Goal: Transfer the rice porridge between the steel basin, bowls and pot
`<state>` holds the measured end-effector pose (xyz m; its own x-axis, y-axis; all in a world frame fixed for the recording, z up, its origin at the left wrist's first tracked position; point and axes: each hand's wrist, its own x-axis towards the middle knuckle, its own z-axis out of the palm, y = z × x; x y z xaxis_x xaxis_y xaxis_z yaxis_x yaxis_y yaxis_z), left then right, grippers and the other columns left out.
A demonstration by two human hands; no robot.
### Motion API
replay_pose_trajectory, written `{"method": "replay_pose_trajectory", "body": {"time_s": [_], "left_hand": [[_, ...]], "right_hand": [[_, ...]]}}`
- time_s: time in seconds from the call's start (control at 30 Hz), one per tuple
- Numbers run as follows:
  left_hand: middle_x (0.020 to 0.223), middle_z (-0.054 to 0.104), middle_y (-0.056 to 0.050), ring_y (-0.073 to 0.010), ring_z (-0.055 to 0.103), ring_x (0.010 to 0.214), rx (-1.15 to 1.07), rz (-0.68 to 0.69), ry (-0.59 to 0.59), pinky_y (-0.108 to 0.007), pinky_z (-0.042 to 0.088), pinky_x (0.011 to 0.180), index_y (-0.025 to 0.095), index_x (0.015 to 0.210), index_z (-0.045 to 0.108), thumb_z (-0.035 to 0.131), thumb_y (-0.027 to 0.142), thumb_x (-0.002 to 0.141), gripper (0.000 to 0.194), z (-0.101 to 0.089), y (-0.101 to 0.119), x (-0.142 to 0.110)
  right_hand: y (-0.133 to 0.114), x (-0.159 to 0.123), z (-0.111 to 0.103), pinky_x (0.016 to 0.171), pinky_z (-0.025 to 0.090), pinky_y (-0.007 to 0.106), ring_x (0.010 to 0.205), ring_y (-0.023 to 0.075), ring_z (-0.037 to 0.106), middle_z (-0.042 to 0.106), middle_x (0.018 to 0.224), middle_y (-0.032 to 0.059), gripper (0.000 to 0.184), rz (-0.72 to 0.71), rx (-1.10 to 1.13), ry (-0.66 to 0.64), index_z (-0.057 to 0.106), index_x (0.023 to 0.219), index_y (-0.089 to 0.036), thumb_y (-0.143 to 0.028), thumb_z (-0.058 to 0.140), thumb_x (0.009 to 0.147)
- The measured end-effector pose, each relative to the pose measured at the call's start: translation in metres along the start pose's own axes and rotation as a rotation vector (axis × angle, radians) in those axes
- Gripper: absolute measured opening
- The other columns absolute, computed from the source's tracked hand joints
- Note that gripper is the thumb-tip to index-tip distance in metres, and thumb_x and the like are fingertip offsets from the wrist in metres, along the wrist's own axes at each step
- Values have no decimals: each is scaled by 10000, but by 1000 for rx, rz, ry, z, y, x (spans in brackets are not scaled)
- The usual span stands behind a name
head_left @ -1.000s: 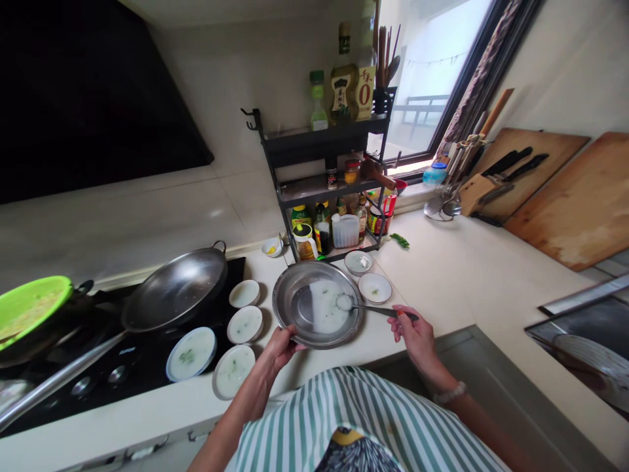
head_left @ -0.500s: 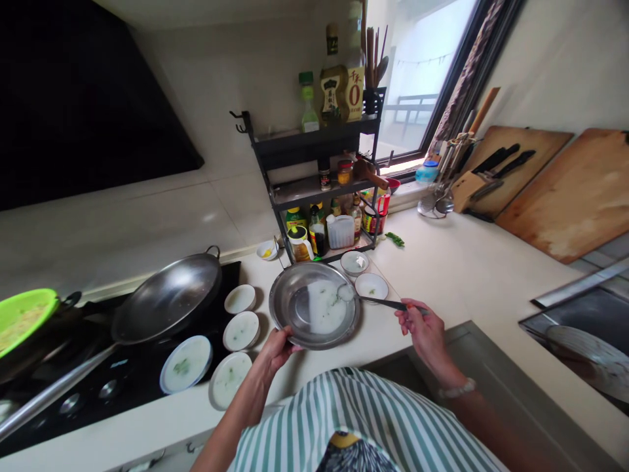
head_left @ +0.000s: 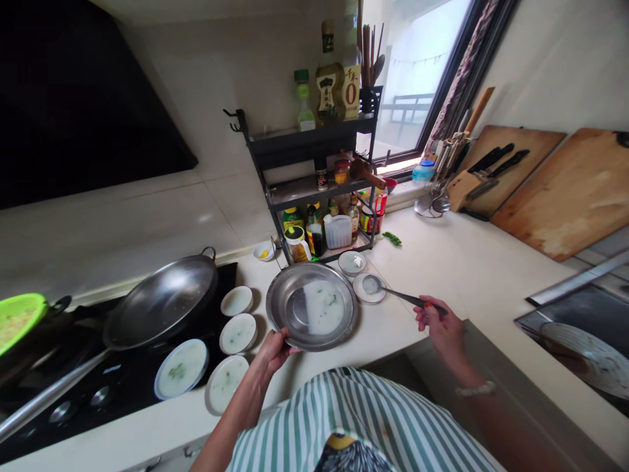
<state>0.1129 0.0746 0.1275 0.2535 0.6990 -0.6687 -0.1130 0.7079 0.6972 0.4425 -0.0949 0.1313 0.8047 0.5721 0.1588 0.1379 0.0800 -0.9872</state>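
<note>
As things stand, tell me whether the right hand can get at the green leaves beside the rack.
Probably yes: the straight way over the counter from the right hand to the green leaves looks open. It would likely have to let go of the ladle it holds first.

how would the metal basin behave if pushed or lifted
The metal basin would probably stay stiff, its wall looking like solid metal. The milky liquid pooled on one side would likely slosh if it were pushed. The smooth, shiny rim may feel slippery.
</note>
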Motion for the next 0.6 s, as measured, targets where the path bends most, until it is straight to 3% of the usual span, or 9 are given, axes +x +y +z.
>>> {"method": "replay_pose_trajectory", "body": {"time_s": [0.27, 0.37, 0.47, 0.53, 0.6], "left_hand": [[476, 530, 26, -109, 540, 412, 6, -4, 9, -214, 505, 395, 147, 682, 509, 500, -27, 660, 175, 1, 1, -1], [466, 525, 30, -104, 533, 408, 14, -3, 7, -217, 512, 394, 144, 670, 512, 511, -15, 655, 160, 1, 0, 0], [458, 515, 36, -110, 539, 408, 8, -7, 2, -221, 512, 389, 147, 667, 508, 530, -11, 644, 161, -1, -2, 2], [466, 519, 35, -121, 551, 412, -2, -7, 0, -232, 512, 385, 150, 675, 505, 536, -13, 637, 170, -1, -2, 3], [488, 540, 27, -128, 560, 419, -6, -2, 0, -245, 516, 384, 150, 694, 507, 532, -16, 636, 178, -1, -2, 2]], "right_hand": [[-10, -8, -15, 513, 521, 299, 592, 147, 598, 642, 816, 54, 270, -298, -277, -207, 655, 1028, -213, -362, 487, 878], [-14, -10, -16, 519, 530, 314, 636, 165, 612, 651, 877, 74, 265, -336, -311, -278, 672, 995, -226, -381, 508, 856], [-10, -13, -10, 505, 526, 313, 566, 149, 586, 650, 785, 56, 289, -246, -243, -166, 657, 1003, -211, -414, 508, 862], [-6, -17, -1, 472, 511, 299, 512, 134, 559, 643, 722, 37, 301, -138, -108, -29, 629, 1031, -194, -420, 513, 869], [-2, -21, 10, 440, 495, 283, 504, 134, 556, 646, 703, 33, 308, -45, 36, 20, 604, 1049, -184, -419, 534, 864]]}}
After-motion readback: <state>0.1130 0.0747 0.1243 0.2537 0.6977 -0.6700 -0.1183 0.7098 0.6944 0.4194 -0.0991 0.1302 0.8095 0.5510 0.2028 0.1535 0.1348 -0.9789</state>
